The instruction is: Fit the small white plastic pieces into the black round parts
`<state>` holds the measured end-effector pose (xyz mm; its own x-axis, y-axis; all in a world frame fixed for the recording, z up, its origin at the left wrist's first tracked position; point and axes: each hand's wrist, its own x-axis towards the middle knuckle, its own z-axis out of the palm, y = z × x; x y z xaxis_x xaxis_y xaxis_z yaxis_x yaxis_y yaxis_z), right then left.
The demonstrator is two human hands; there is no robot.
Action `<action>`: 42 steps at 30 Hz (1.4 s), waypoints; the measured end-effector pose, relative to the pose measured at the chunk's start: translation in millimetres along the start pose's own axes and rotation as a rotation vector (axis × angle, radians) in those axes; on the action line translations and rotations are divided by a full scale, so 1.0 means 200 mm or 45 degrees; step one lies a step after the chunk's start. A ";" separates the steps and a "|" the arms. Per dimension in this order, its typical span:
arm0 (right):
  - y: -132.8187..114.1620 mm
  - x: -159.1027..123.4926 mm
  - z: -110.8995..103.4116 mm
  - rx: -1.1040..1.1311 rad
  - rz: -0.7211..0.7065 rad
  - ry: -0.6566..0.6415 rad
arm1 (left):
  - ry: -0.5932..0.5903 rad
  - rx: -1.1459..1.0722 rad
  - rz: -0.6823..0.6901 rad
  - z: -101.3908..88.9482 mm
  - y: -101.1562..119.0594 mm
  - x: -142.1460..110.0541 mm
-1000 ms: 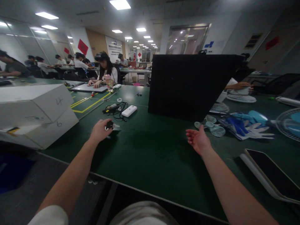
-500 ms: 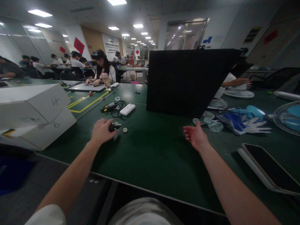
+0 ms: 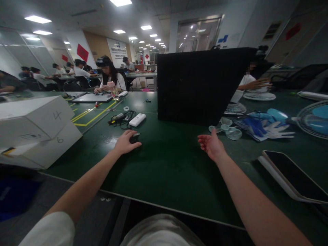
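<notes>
My left hand is over the green table, its fingers and thumb around a small black part with a lighter tip. Most of that part is hidden by the hand, so I cannot tell its kind. On the other side, my right hand is held palm inward, thumb up and fingers slightly bent, holding nothing. Just beyond it lies a pale translucent fan blade. A white device and a black cable lie beyond my left hand.
A large black panel stands in front of me. White boxes are stacked at left. To the right are gloves, a fan grille and a phone-like slab. Other people sit at tables further off.
My left hand has moved right with the black part. The small white disc beside it is now out of sight. My right hand has barely moved. The view has turned slightly.
</notes>
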<state>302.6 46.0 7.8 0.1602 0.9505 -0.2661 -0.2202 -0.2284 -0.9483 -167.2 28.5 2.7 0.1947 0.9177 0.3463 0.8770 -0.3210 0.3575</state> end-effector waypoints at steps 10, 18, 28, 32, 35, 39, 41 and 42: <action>0.02 0.01 -0.01 -0.043 -0.044 -0.019 | -0.245 -0.091 0.195 0.24 0.62 0.10; 0.07 0.04 -0.02 -0.187 -0.166 0.023 | -0.365 -0.172 0.415 0.38 0.94 0.17; 0.07 0.01 0.02 -0.350 -0.208 -0.005 | -0.326 -0.306 0.355 0.38 0.94 0.15; 0.08 0.01 0.01 -0.365 -0.197 -0.010 | -0.217 -0.484 0.235 0.41 0.87 0.22; 0.08 0.01 0.01 -0.359 -0.195 -0.016 | -0.089 -0.521 0.056 0.44 0.76 0.40; 0.08 0.00 0.01 -0.353 -0.196 -0.025 | -0.154 -0.185 -0.154 0.47 0.63 0.70; 0.09 0.00 0.00 -0.345 -0.200 -0.033 | -0.198 -0.042 -0.176 0.49 0.61 0.82; 0.10 0.01 0.00 -0.342 -0.205 -0.040 | -0.218 0.008 -0.168 0.50 0.61 0.86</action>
<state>299.3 43.0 -10.9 0.1418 0.9840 -0.1074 0.0680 -0.1179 -0.9907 18.5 171.1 19.3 0.1496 0.9781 0.1444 0.9023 -0.1948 0.3845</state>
